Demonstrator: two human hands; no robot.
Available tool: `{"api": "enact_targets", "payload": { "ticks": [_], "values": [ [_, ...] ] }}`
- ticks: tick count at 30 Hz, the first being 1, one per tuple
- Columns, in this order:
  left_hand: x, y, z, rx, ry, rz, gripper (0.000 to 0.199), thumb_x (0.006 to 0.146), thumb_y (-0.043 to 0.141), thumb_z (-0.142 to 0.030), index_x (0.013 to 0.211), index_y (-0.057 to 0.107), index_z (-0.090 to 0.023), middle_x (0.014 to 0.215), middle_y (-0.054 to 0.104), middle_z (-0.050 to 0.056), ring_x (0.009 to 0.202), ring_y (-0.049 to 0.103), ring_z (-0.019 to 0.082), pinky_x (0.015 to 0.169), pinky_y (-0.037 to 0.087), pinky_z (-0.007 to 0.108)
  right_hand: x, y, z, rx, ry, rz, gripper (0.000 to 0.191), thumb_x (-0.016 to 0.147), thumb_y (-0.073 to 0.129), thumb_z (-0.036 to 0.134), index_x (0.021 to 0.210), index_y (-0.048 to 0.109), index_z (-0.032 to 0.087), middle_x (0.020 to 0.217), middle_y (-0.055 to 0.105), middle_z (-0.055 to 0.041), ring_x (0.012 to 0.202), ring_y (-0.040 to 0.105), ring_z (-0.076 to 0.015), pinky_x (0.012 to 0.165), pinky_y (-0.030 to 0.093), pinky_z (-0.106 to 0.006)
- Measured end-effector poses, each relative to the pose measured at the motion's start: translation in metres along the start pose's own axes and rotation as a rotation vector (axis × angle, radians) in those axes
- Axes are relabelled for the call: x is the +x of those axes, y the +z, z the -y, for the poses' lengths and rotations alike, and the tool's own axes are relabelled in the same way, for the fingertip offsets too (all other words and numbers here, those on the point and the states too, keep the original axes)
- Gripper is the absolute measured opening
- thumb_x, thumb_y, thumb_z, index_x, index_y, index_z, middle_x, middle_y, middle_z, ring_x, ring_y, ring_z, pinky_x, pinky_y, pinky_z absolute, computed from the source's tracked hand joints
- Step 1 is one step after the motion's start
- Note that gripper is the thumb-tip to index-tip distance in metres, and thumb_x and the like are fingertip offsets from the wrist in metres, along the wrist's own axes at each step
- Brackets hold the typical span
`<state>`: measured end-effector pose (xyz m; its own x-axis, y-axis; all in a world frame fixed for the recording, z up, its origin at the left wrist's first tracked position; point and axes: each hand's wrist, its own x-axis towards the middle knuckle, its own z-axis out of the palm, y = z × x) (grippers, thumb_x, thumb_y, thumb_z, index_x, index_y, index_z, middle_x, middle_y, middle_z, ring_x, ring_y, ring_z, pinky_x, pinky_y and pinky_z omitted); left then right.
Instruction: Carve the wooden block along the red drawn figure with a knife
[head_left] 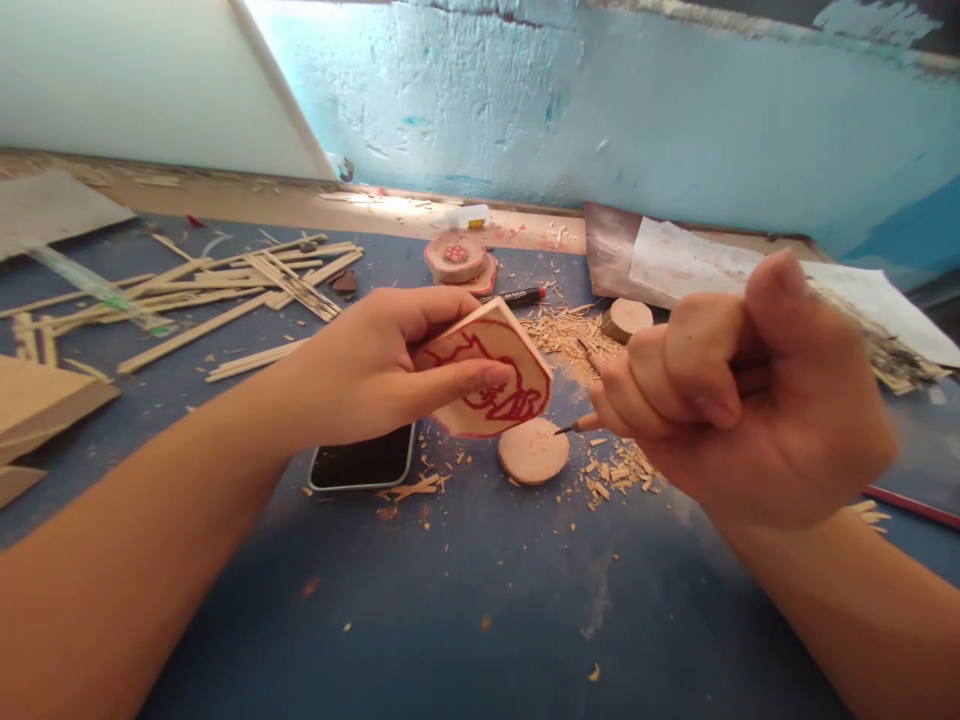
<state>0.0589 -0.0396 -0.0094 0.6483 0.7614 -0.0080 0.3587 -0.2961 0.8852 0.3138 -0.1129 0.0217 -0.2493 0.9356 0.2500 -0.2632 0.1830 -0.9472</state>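
My left hand (375,370) grips a flat wooden block (517,350) with a red drawing on its face, the thumb lying across the drawing. Raised to the right, my right hand (720,390) is curled closed with a thin, dark-tipped tool (576,427) sticking out by its little finger. The tool's handle is mostly hidden in the fist. The tool tip appears over a round wood slice (534,452), just below the block; whether it touches cannot be told. A phone (364,462) lies partly under my left hand.
Wooden sticks (225,285) lie scattered at the left, near a pale board (45,405). Behind the block are decorated slices (456,258) and a marker (521,296). Shavings (619,470) and another wood slice (628,318) lie near my right hand. Papers (697,262) rest by the blue wall.
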Motion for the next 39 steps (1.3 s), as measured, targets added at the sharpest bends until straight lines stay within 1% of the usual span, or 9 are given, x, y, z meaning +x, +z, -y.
{"api": "enact_targets", "payload": {
  "ticks": [6, 10, 16, 21, 24, 27, 31, 35, 39],
  "values": [
    [0.005, 0.006, 0.002, -0.045, -0.143, 0.144, 0.038, 0.104, 0.079, -0.059, 0.120, 0.077, -0.024, 0.109, 0.090, 0.004, 0.089, 0.083, 0.023, 0.073, 0.066, 0.032, 0.002, -0.004, -0.004, 0.011, 0.053, -0.005, 0.074, 0.115, 0.066, 0.050, 0.053, 0.039, 0.020, 0.051, 0.027, 0.0038, 0.043, 0.029, -0.0083, 0.045, 0.031, -0.031],
    [0.007, 0.010, 0.006, 0.189, -0.099, 0.068, 0.049, 0.105, 0.074, -0.065, 0.134, 0.078, -0.026, 0.109, 0.087, 0.004, 0.095, 0.081, 0.026, 0.084, 0.064, 0.037, 0.000, -0.008, -0.012, 0.046, 0.080, 0.066, 0.072, 0.110, 0.067, 0.055, 0.053, 0.043, 0.020, 0.050, 0.029, 0.0028, 0.043, 0.032, -0.0093, 0.046, 0.030, -0.032],
    [0.006, 0.018, 0.012, 0.399, -0.060, 0.069, 0.099, 0.093, 0.075, -0.085, 0.171, 0.062, -0.026, 0.156, 0.069, 0.017, 0.140, 0.069, 0.042, 0.122, 0.053, 0.056, -0.002, 0.006, -0.009, 0.051, 0.049, -0.030, 0.083, 0.113, 0.070, 0.058, 0.048, 0.037, 0.020, 0.047, 0.029, 0.0035, 0.040, 0.029, -0.0078, 0.041, 0.029, -0.031],
    [0.002, 0.022, 0.009, 0.383, -0.093, 0.118, 0.101, 0.096, 0.070, -0.087, 0.177, 0.056, -0.028, 0.165, 0.060, 0.017, 0.143, 0.067, 0.041, 0.127, 0.050, 0.056, -0.006, 0.017, -0.005, 0.073, 0.014, -0.135, 0.087, 0.112, 0.072, 0.063, 0.046, 0.035, 0.020, 0.045, 0.028, 0.0037, 0.039, 0.029, -0.0075, 0.040, 0.026, -0.031],
    [0.001, 0.024, 0.008, 0.371, -0.094, 0.133, 0.103, 0.093, 0.074, -0.084, 0.176, 0.056, -0.027, 0.163, 0.060, 0.016, 0.144, 0.066, 0.039, 0.129, 0.049, 0.054, -0.008, 0.012, -0.005, -0.001, 0.014, -0.042, 0.082, 0.114, 0.074, 0.052, 0.047, 0.041, 0.019, 0.047, 0.034, 0.0031, 0.042, 0.034, -0.0080, 0.044, 0.035, -0.031],
    [0.002, 0.026, 0.008, 0.363, -0.092, 0.122, 0.112, 0.083, 0.088, -0.077, 0.177, 0.055, -0.026, 0.162, 0.061, 0.014, 0.145, 0.065, 0.039, 0.130, 0.048, 0.050, -0.012, 0.006, -0.007, -0.009, -0.018, 0.063, 0.079, 0.117, 0.067, 0.057, 0.052, 0.044, 0.019, 0.050, 0.036, 0.0029, 0.044, 0.034, -0.0079, 0.047, 0.038, -0.030],
    [0.004, 0.028, 0.005, 0.383, -0.073, 0.125, 0.113, 0.080, 0.094, -0.064, 0.179, 0.053, -0.027, 0.160, 0.062, 0.013, 0.142, 0.067, 0.037, 0.128, 0.049, 0.046, -0.017, 0.007, -0.020, -0.040, -0.045, 0.065, 0.076, 0.123, 0.055, 0.055, 0.057, 0.046, 0.018, 0.053, 0.036, 0.0034, 0.047, 0.035, -0.0079, 0.051, 0.037, -0.030],
    [0.006, 0.027, 0.002, 0.403, -0.068, 0.141, 0.114, 0.080, 0.095, -0.059, 0.179, 0.053, -0.023, 0.157, 0.065, 0.014, 0.139, 0.068, 0.036, 0.126, 0.049, 0.044, -0.012, 0.006, -0.036, 0.047, -0.103, 0.183, 0.068, 0.121, 0.055, 0.052, 0.062, 0.049, 0.019, 0.055, 0.036, 0.0039, 0.046, 0.032, -0.0075, 0.047, 0.031, -0.029],
    [0.008, 0.027, 0.002, 0.403, -0.090, 0.153, 0.114, 0.079, 0.096, -0.058, 0.179, 0.053, -0.024, 0.154, 0.066, 0.014, 0.133, 0.070, 0.036, 0.121, 0.052, 0.045, -0.007, 0.000, -0.032, 0.065, -0.075, 0.217, 0.066, 0.122, 0.053, 0.049, 0.062, 0.047, 0.019, 0.054, 0.035, 0.0037, 0.045, 0.032, -0.0076, 0.046, 0.031, -0.029]
  ]
}}
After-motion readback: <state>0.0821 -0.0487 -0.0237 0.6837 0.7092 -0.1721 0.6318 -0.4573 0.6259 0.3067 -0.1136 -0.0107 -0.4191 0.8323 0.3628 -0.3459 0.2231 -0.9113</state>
